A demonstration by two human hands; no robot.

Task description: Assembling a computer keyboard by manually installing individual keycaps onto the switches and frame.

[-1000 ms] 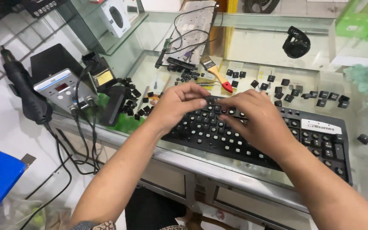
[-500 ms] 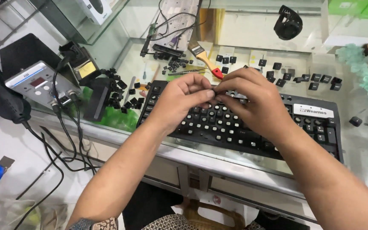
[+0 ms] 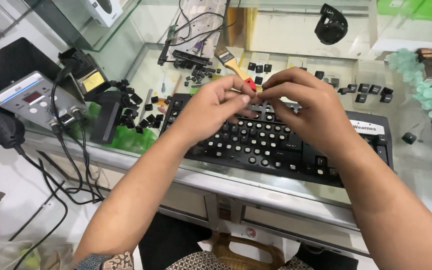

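fingers [image 3: 243, 98] of both hands pinch together on something too small to identify, just above the keyboard's [image 3: 276, 145] far edge. keyboard, keycaps stripped, lies on the glass counter [image 3: 426, 165], long axis left-right. left hand [image 3: 211, 107] and right hand [image 3: 311, 107] converge, palms down, forearms angled inward.

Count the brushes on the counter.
1. The brush lies on the glass behind the keyboard, wooden handle and red tip, just beyond the left hand. The hands could hide another.
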